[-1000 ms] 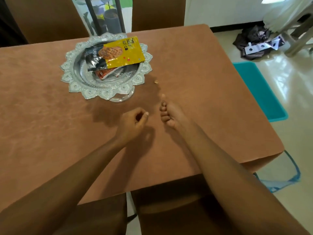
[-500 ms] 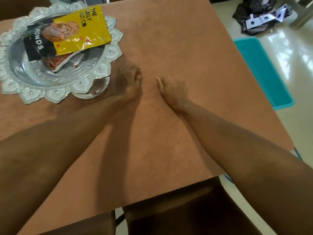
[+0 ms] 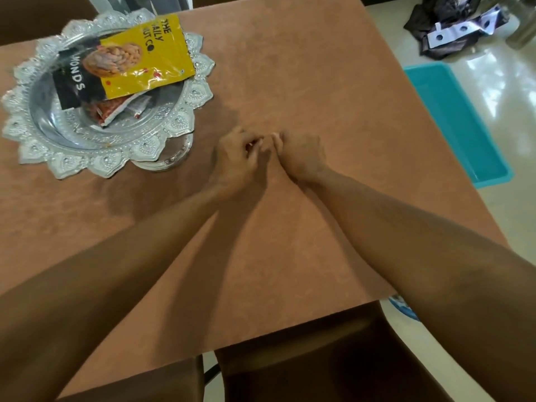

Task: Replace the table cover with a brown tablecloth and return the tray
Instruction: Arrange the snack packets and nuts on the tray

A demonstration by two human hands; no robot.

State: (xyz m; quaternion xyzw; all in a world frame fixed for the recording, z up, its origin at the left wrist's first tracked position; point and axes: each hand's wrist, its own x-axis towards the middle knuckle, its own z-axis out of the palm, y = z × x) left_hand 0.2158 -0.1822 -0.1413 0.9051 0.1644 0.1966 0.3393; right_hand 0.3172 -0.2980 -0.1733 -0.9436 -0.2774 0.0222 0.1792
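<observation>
We see the brown tablecloth (image 3: 304, 68) spread flat over the tabletop, filling most of the frame. Its near edge hangs over at the bottom, and its right edge runs down the right side.

The tray (image 3: 66, 162), a silver pedestal dish with a scalloped, embossed rim, stands on the cloth in the upper left. Its round foot shows under the rim on the lower right.

In the tray lies a yellow pouch (image 3: 150, 62) with a picture of nuts. We can read "THE", then "AILY" and "UT CO.", the first letters being cut off by a fold. A black band on its left end reads "MONDS". Red and white sachets (image 3: 113, 111) stick out from under it, and their print is too small for us to read.

Our two hands meet on the cloth at the middle of the frame, just right of the tray's foot and apart from it. The left hand (image 3: 236, 158) has its fingers curled, with a small reddish spot among the fingertips. The right hand (image 3: 301, 153) lies knuckles up with its fingers tucked under, and one fingertip touches the left hand. We cannot tell whether either hand pinches anything.

A brown chair (image 3: 319, 358) stands against the table at the bottom. On the glossy pale floor (image 3: 507, 82) at the right sits a teal tub (image 3: 458, 120). Beyond it, in the upper right, a dark cloth (image 3: 443, 13) lies in a heap with a white strip (image 3: 452, 33) punched with holes.
</observation>
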